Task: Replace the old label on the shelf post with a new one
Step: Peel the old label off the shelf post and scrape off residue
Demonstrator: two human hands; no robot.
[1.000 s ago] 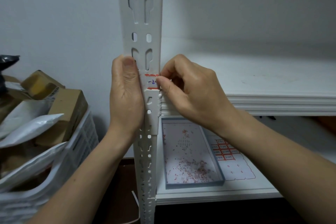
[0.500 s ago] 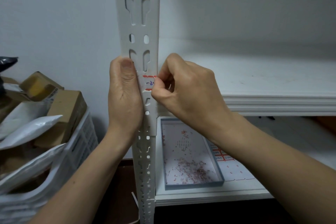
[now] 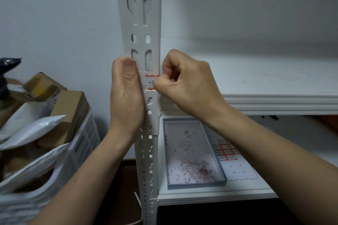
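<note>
- The label [image 3: 150,82] sits on the front face of the white post [image 3: 143,29], just above the bracket joint at shelf height; it is a small white sticker with red edging and a bit of blue writing.
- The left hand [image 3: 126,95] lies flat against the post's left side, fingers together, thumb up beside the slots, steadying it rather than holding anything.
- The right hand [image 3: 184,86] is curled into a loose fist at the post's right edge, thumb and forefinger pinched at the label's right end; whether a corner is already lifted I cannot tell, as the fingertips hide it.
- I judge the label thin, weightless paper, stuck flat, likely to tear if pulled fast or straight out.
- The best hold looks like a raised corner at the right edge, picked up with a nail, then peeled slowly and low along the post.
- The post is stiff metal and should not give; the slots just above could catch a fingernail.
- On the lower shelf [image 3: 210,195] lies a tray [image 3: 197,184] strewn with reddish scraps, and beside it a sheet [image 3: 236,170] with red-bordered labels, probably the source of the new one.
- At the left, a white crate [image 3: 82,144] holds boxes and bags, well apart from the work.
</note>
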